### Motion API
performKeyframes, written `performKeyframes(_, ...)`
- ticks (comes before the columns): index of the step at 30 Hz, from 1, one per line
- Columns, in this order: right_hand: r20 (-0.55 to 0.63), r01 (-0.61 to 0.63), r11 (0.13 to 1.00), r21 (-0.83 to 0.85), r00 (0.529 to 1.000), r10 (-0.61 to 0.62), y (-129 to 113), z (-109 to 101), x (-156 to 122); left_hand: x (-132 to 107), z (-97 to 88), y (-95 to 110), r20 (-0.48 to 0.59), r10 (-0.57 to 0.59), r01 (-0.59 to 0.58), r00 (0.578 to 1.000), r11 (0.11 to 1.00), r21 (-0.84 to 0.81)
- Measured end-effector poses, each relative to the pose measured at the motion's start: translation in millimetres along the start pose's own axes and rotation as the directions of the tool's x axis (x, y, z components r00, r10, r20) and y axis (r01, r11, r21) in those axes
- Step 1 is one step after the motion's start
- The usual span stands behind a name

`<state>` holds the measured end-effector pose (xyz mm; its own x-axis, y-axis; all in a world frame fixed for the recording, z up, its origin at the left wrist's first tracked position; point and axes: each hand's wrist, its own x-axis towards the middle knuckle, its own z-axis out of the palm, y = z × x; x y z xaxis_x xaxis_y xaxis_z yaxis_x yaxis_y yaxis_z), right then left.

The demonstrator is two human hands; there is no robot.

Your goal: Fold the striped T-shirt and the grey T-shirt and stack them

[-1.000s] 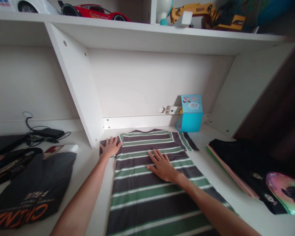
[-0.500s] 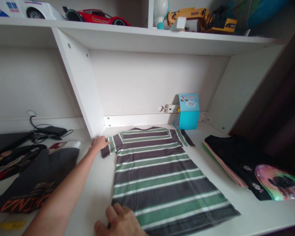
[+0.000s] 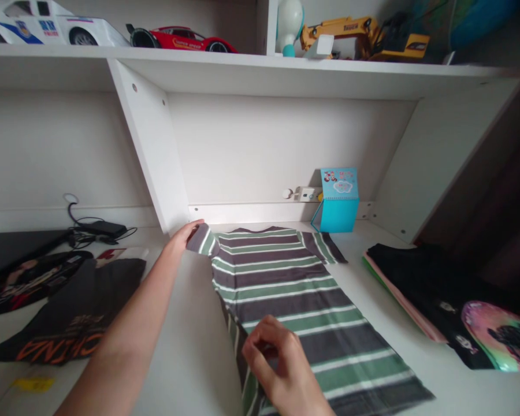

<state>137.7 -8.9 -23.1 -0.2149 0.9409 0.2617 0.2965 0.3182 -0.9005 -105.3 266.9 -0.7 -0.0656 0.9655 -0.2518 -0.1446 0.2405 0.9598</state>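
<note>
A striped T-shirt [image 3: 286,289] in grey, green and white lies flat on the white desk [image 3: 190,341], collar toward the back wall. My left hand [image 3: 182,237] is closed on its left sleeve at the far left corner, lifting it off the desk. My right hand [image 3: 277,361] pinches the shirt's left edge near the hem and holds it raised, so the left side is folding over toward the middle.
A dark T-shirt with orange lettering [image 3: 69,318] lies on the left, with cables and a charger [image 3: 99,229] behind it. Folded dark and pink clothes [image 3: 437,294] are stacked on the right. A blue box [image 3: 338,202] stands at the back wall. Toy cars [image 3: 177,39] and an excavator [image 3: 364,37] sit on the shelf above.
My left hand has lifted the sleeve and drawn it back and right. My right hand has risen from the desk's front edge with the shirt's left edge, which now folds inward.
</note>
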Motion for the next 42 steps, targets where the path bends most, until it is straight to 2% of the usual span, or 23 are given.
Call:
performKeyframes(3, -0.026, -0.084, 0.991, -0.103, 0.996, 0.081, 12.3, -18.4, -14.0, 9.7, 56.5, 2.9, 0.116, 0.055, -0.042, 0.992, 0.993, -0.108)
performKeyframes(7, -0.003, -0.164, 0.96, -0.229, 0.986, 0.167, 33.4, -27.3, -32.3, 24.0, 128.9, -17.5, 0.137, 0.184, -0.161, 0.973, 0.973, -0.165)
performKeyframes(10, 0.032, -0.218, 0.948, -0.23, 0.972, 0.232, 48.2, -28.5, -40.2, 33.4, 161.3, -43.3, 0.137, 0.221, -0.202, 0.966, 0.969, -0.14)
performKeyframes(13, 0.04, -0.237, 0.944, -0.23, 0.967, 0.253, 60.4, -27.0, -45.2, 40.1, 173.7, -64.9, 0.104, 0.256, -0.249, 0.961, 0.966, -0.076)
performKeyframes(17, 0.059, -0.168, 0.944, -0.284, 0.98, 0.192, 68.6, -25.8, -51.7, 39.5, 172.0, -75.5, 0.125, 0.327, -0.337, 0.937, 0.939, 0.073)
performKeyframes(20, 0.11, -0.11, 0.909, -0.403, 0.98, 0.167, 66.9, -29.3, -53.6, 31.0, 163.7, -76.2, 0.168, 0.388, -0.42, 0.906, 0.875, 0.243)
performKeyframes(22, 0.09, -0.059, 0.843, -0.535, 0.988, 0.127, 65.0, -31.3, -51.5, 23.1, 155.7, -79.4, 0.158, 0.435, -0.462, 0.886, 0.804, 0.376)
performKeyframes(23, 0.061, -0.014, 0.793, -0.609, 0.996, 0.065, 65.2, -30.7, -49.7, 19.0, 151.1, -82.6, 0.153, 0.457, -0.474, 0.876, 0.764, 0.437)
performKeyframes(25, 0.046, 0.134, 0.669, -0.731, 0.988, -0.147, 69.8, -24.0, -45.8, 11.4, 140.4, -91.8, 0.158, 0.482, -0.484, 0.862, 0.692, 0.535)
performKeyframes(27, 0.112, 0.293, 0.541, -0.788, 0.933, -0.341, 80.2, -9.4, -44.0, 6.0, 128.1, -102.2, 0.225, 0.442, -0.461, 0.868, 0.55, 0.696)
performKeyframes(28, 0.144, 0.336, 0.493, -0.802, 0.911, -0.386, 86.6, -0.7, -44.5, 4.4, 121.5, -106.8, 0.271, 0.399, -0.441, 0.876, 0.437, 0.784)
performKeyframes(30, 0.172, 0.351, 0.431, -0.831, 0.899, -0.402, 97.5, 14.3, -46.8, 3.5, 108.6, -112.9, 0.342, 0.298, -0.403, 0.891, 0.173, 0.899)
performKeyframes(31, 0.194, 0.365, 0.404, -0.839, 0.894, -0.405, 100.1, 18.2, -47.7, 3.8, 102.9, -114.3, 0.361, 0.262, -0.391, 0.895, 0.072, 0.918)
performKeyframes(32, 0.235, 0.405, 0.381, -0.831, 0.877, -0.419, 99.7, 18.7, -47.4, 4.4, 98.1, -114.9, 0.369, 0.246, -0.385, 0.896, 0.018, 0.923)
performKeyframes(34, 0.358, 0.544, 0.379, -0.748, 0.813, -0.46, 88.6, 9.1, -40.5, 5.3, 91.3, -114.6, 0.373, 0.241, -0.378, 0.896, -0.026, 0.925)
performKeyframes(35, 0.396, 0.583, 0.42, -0.696, 0.799, -0.452, 78.7, 0.1, -32.7, 5.2, 89.4, -114.4, 0.373, 0.246, -0.377, 0.894, -0.034, 0.926)
performKeyframes(36, 0.411, 0.581, 0.482, -0.656, 0.811, -0.417, 67.3, -10.1, -21.3, 4.5, 88.3, -114.4, 0.374, 0.256, -0.377, 0.891, -0.038, 0.925)
performKeyframes(38, 0.377, 0.449, 0.614, -0.649, 0.891, -0.253, 46.7, -29.8, 12.2, 2.3, 88.0, -115.1, 0.377, 0.283, -0.381, 0.882, -0.044, 0.923)
performKeyframes(40, 0.346, 0.321, 0.626, -0.71, 0.934, -0.086, 38.6, -42.3, 57.5, -0.4, 88.9, -116.4, 0.376, 0.303, -0.381, 0.876, -0.044, 0.924)
performKeyframes(42, 0.234, 0.181, 0.589, -0.788, 0.972, 0.014, 47.8, -45.3, 107.1, -2.2, 89.8, -117.9, 0.368, 0.313, -0.375, 0.875, -0.04, 0.926)
